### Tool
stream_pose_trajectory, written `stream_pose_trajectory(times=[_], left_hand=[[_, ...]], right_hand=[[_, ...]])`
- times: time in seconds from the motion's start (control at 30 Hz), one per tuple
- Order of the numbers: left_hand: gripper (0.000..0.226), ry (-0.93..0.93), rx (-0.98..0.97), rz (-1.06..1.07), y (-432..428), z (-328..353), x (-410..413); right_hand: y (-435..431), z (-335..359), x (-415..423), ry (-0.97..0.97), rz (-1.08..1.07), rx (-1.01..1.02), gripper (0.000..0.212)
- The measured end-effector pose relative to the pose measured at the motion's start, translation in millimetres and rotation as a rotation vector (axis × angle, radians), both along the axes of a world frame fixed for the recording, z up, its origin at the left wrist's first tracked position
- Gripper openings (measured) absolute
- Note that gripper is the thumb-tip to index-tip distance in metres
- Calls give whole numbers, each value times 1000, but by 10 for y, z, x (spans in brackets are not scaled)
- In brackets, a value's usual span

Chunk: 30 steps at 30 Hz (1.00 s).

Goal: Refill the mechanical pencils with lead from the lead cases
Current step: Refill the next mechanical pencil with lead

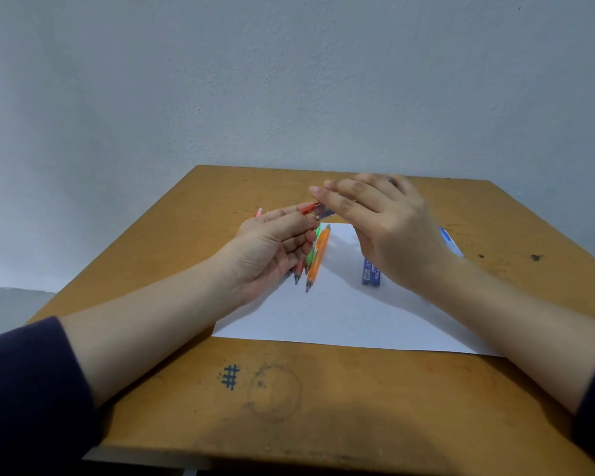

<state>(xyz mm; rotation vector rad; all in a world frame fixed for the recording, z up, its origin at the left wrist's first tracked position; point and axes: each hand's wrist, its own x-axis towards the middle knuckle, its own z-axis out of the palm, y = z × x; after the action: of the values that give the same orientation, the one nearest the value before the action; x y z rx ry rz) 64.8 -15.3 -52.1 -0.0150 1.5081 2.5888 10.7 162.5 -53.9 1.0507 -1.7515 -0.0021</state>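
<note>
Above the far half of the tabletop, the two hands meet, almost touching. The left hand lies palm up, fingers curled round a red pencil whose end pokes out toward the right. The right hand comes in from above, pinching a small clear lead case, tilted with its mouth right at that pencil's end; whether lead is passing, I cannot tell. Below them, along the left edge of the white paper, an orange pencil lies tip toward the near edge, with a green pencil just beside it and a reddish pencil partly under the left hand. A blue case rests on the paper, half hidden by the right hand. A blue pencil peeks out beyond that hand, toward the tabletop's right edge.
</note>
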Motion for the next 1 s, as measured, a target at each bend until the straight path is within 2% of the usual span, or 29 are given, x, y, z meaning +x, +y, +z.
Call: stream_pose_trajectory(times=[0.1,0.37,0.47,0.67,0.8,1.0], left_hand=[[29,22,-14,23,0,-6,-5],[28,48,-34,74,-5,-3,-13],[37,89,-115,74,-7,-17,-3],[38,177,-305,158,-7,-31,17],[34,229,-407,212,-8,-20,30],[11,379,-557,342,-23,-17,34]], right_hand=[[-4,3,7,4,-1,-8,41],[29,15,-14,-7,-36,-52,42],[21,11,-5,-15,-26,-67,41],[21,9,-11,-34,-15,-79,38],[11,6,-3,-40,-8,-77,37],[-3,-1,10,-52,-14,-70,40]])
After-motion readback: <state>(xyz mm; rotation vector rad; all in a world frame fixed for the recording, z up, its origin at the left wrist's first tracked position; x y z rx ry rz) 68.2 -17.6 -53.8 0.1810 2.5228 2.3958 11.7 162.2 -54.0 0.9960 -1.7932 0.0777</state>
